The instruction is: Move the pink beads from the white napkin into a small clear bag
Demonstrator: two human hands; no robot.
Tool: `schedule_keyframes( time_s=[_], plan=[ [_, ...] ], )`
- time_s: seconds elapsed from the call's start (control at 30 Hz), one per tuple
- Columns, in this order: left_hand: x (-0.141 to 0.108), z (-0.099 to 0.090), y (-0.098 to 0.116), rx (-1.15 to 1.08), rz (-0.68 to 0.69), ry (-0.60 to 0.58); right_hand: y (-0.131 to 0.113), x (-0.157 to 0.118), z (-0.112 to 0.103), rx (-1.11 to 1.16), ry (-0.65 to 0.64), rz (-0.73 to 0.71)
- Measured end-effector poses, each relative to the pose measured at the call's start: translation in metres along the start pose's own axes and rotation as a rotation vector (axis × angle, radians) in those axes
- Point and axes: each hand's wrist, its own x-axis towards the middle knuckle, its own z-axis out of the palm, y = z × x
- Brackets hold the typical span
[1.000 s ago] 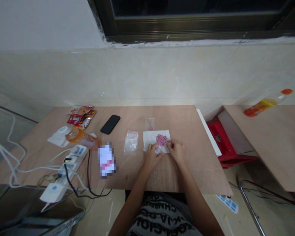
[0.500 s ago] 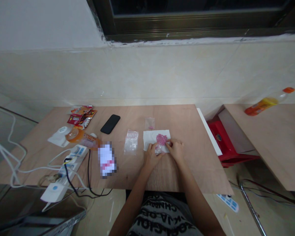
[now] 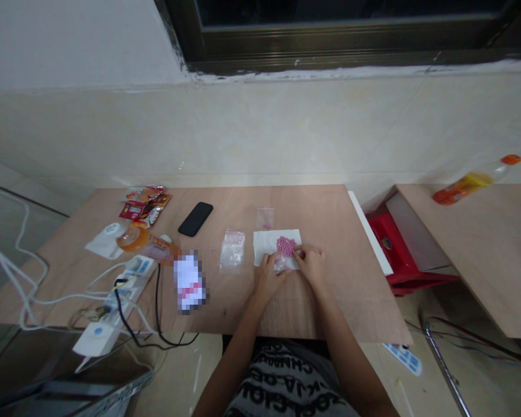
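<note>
Many pink beads (image 3: 285,246) lie on white paper (image 3: 264,241)

The table (image 3: 356,295) has a top of light brown wood. On its left part lie 1 white power strip (image 3: 125,296), 1 orange bottle (image 3: 150,243) and several red snack packets (image 3: 145,205), which are near the far edge. Next comes 1 black smartphone (image 3: 195,219). Toward the middle there are clear plastic bags (image 3: 233,252), 1 small clear bag (image 3: 265,215) and, just in front of this bag, 1 white sheet (image 3: 261,240).
</note>
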Motion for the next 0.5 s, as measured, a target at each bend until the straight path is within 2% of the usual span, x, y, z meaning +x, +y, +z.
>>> schedule_keyframes(
  time_s=[0.5],
  plan=[
    [0.000, 0.001, 0.000, -0.024, 0.009, 0.010, -0.014, -0.027, -0.008, 0.122, -0.017, -0.033]
  ],
)
